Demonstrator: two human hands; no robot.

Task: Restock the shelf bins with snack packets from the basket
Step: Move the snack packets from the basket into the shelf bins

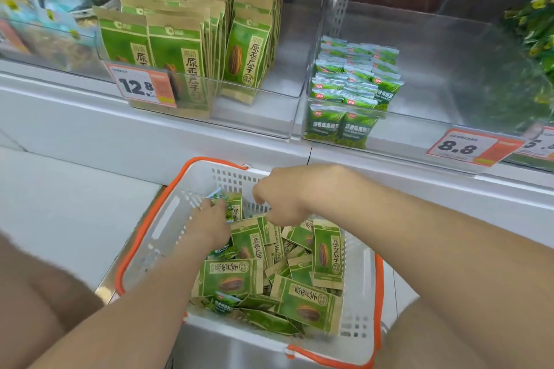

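Store shelving holds two clear bins above a white basket [168, 219] full of mixed snack packets, both hands inside it.

Sorting by kind looks like the best way to do this step: gather one sort, square the edges, then stand them upright and face-out in the matching bin. The big seed packets [302, 302] belong in the left bin [263, 117] and the small ones in the right bin [434, 93], which has more room. The left hand [209, 225] is closed round a small green packet [218, 196] at the far end of the basket. The right hand [284, 198] hangs just beside it, fingers curled down onto the tops of the seed packets. Whether it pinches one I cannot tell.
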